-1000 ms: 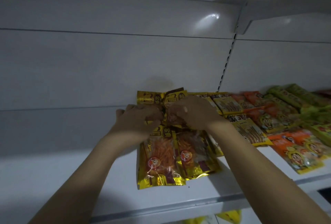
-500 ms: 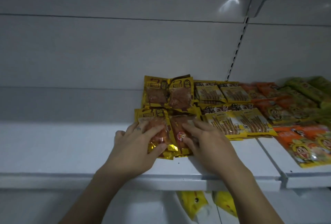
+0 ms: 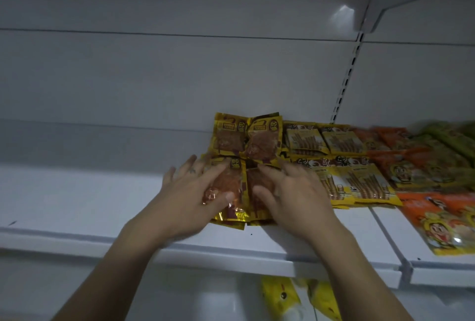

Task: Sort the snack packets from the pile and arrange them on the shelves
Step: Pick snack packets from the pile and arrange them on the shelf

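**Gold to green on white**

At centre, gold foil packets (image 3: 248,138) with red-brown windows. Toward 3 o'clock, yellow packets (image 3: 359,184) printed with brown sticks, then orange packets (image 3: 442,220) bearing cartoon faces. Green packets (image 3: 452,140) at 2 o'clock. Plain white shelf (image 3: 77,205). Bright yellow bags (image 3: 280,295) at 6 o'clock.

- Left hand (image 3: 191,200) and right hand (image 3: 293,197) lie flat, fingers spread, on the front gold packets (image 3: 232,214) on the white shelf (image 3: 90,207).
- Behind those: rear gold packets (image 3: 246,138), touching them.
- Right of those: yellow packets (image 3: 359,182), then orange packets (image 3: 442,220) and green packets (image 3: 447,140).
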Demonstrator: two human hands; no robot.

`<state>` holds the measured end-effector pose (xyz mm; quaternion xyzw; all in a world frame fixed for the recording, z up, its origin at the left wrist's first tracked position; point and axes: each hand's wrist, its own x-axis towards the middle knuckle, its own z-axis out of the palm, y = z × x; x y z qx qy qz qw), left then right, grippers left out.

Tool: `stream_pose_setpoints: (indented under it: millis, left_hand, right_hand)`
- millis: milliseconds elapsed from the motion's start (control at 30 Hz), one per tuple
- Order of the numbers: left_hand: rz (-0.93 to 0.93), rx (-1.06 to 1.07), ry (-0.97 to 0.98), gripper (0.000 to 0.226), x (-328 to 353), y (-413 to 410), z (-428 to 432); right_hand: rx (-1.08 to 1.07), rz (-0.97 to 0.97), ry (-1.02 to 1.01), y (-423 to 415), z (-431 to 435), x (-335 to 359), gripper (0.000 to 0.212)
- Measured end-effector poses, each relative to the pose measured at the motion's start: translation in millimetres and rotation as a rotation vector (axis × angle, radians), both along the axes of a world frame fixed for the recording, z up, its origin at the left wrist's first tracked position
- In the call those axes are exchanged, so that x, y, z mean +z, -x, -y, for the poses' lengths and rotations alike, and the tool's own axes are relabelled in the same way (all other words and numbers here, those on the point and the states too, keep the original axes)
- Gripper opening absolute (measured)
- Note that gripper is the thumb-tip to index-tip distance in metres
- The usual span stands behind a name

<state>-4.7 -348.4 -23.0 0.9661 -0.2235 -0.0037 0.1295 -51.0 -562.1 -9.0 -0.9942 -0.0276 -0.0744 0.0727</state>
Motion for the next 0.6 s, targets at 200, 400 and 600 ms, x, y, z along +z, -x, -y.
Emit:
stream_pose_setpoints:
  millis: [200,400,600]
  left_hand:
    - [0.014,0.047,-0.121,0.056,46.1,-62.3,15.7]
    - [-0.054,-0.051,-0.122,0.039,35.4,-123.9,39.8]
    - [-0.137,-0.133,-0.192,0.041,23.2,-148.4,39.1]
  right_hand:
    - [-0.039,-0.007,-0.021,-83.8,9.4,28.2,0.047]
    - [0.046,-0.291,0.175,-139.3,4.7,25.5,0.081]
    - [0.082,-0.329,0.201,-155.6,15.0,27.8,0.065]
